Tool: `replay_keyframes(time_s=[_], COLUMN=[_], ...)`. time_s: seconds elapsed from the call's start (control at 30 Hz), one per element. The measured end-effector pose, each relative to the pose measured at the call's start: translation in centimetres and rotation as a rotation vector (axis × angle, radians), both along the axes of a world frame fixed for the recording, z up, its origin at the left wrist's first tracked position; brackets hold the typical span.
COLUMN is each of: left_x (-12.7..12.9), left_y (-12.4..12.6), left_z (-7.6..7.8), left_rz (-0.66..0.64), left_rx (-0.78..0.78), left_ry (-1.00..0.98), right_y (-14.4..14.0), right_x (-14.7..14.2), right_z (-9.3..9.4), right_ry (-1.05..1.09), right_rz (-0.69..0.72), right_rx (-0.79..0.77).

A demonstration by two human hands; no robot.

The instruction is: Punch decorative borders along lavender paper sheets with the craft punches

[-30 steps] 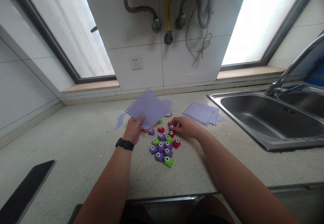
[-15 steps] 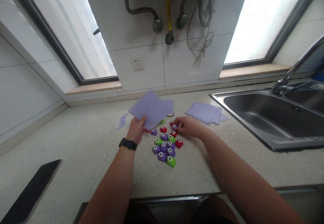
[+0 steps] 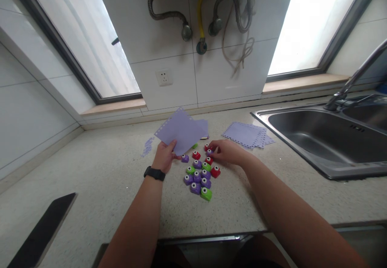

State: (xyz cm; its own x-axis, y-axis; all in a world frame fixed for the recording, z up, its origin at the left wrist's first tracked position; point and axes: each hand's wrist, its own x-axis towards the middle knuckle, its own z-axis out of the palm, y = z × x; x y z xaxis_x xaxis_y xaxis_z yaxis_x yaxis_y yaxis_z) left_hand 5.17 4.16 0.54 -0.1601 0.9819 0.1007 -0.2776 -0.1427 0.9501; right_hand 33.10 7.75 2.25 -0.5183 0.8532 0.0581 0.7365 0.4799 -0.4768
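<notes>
The left hand (image 3: 165, 157) pinches a lilac paper sheet (image 3: 181, 130) by its lower corner, holding it raised above the counter (image 3: 99, 167). The right hand (image 3: 226, 151) rests fingertips closed on a purple punch (image 3: 209, 152) at the far edge of the punch cluster (image 3: 199, 175). A stack of punched sheets (image 3: 246, 135) lies near the sink (image 3: 320, 139).

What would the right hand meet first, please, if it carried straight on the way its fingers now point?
The right hand points left, fingertips at the purple punch in the cluster's far row. Straight on, it would probably meet the red punch next, then the left hand holding the lilac sheet; depth is uncertain.
</notes>
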Motion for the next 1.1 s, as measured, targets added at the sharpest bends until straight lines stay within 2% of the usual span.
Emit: replay_keyframes(time_s=[1.1], left_x=[-0.06], left_y=[0.13], left_z=[-0.19], left_rz=[-0.015], left_rx=[0.006], left_ry=[0.009], right_y=[0.38], right_x=[0.08], right_z=[-0.63], right_ry=[-0.022], right_rz=[0.024], right_rx=[0.058])
